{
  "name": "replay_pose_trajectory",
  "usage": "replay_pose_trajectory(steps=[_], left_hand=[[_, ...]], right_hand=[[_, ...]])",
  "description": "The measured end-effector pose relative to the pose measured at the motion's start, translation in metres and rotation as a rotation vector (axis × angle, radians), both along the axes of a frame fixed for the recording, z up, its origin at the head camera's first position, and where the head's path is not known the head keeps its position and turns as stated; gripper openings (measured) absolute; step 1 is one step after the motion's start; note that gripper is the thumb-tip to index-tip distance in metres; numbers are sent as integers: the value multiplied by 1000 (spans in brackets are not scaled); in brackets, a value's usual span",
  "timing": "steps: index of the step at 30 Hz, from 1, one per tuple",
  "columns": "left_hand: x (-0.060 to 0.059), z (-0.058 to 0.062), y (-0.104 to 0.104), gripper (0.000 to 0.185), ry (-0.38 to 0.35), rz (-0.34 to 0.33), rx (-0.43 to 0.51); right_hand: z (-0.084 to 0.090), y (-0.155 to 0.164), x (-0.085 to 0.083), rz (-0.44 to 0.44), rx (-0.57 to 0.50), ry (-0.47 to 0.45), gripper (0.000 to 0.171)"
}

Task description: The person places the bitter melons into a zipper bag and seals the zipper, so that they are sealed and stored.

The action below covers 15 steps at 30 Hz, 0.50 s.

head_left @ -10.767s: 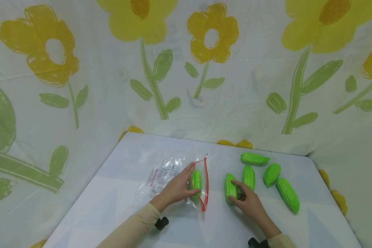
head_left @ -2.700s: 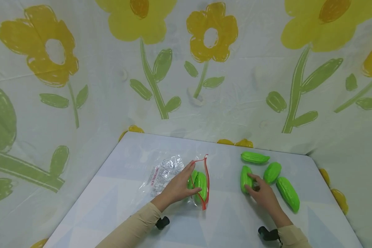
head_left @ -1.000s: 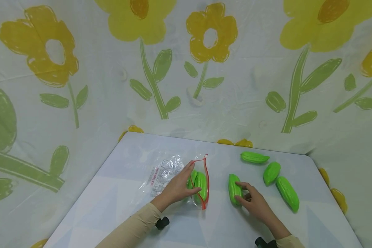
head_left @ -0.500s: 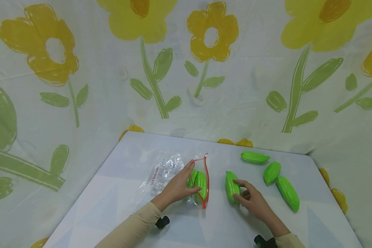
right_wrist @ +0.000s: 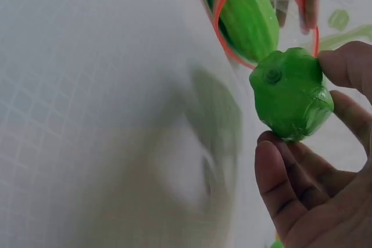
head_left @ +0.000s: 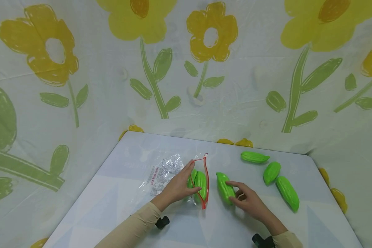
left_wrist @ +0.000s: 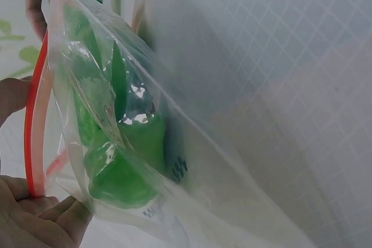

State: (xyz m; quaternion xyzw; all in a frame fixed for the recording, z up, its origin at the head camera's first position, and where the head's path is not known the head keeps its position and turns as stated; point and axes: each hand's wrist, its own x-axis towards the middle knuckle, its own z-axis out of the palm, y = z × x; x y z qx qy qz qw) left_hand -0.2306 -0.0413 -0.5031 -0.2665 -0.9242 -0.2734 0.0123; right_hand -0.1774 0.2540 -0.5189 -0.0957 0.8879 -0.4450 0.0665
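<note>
On the white table (head_left: 117, 206), toward its left half, a clear zip bag (head_left: 173, 175) lies with its red-edged mouth (head_left: 206, 181) facing right. The left hand (head_left: 178, 187) pinches that red rim between thumb and fingers and holds the opening up; the left wrist view shows the thumb and fingertips (left_wrist: 35, 213) curled round the red strip. Two green toy gourds (head_left: 198, 182) already sit inside the bag, just behind the mouth.

Just to the right of the opening, the right hand (head_left: 248, 201) grips a third green gourd (head_left: 224, 187) between thumb and fingers, close to its near end. Its long axis runs roughly parallel to the bag's mouth, tilted a little, so the gourd lies broadside to the opening and not end-on. In the right wrist view its blunt end (right_wrist: 290, 94) sits just beside the red rim. The right hand is the nearer one to this gourd; the bag's mouth lies to its left.

Farther right, three loose gourds (head_left: 271, 172) lie near the table's far corner, well apart from both hands.
</note>
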Motion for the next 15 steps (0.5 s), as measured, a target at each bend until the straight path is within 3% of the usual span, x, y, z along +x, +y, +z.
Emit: replay_pose_trajectory(steps=[6,15], left_hand=[[0,0,0,97,4,1,2],[1,1,0,97,19,-9,18]], right_hand=[[2,-6,0,76,-2,31,53],[2,-19,0,116,31,38,52]])
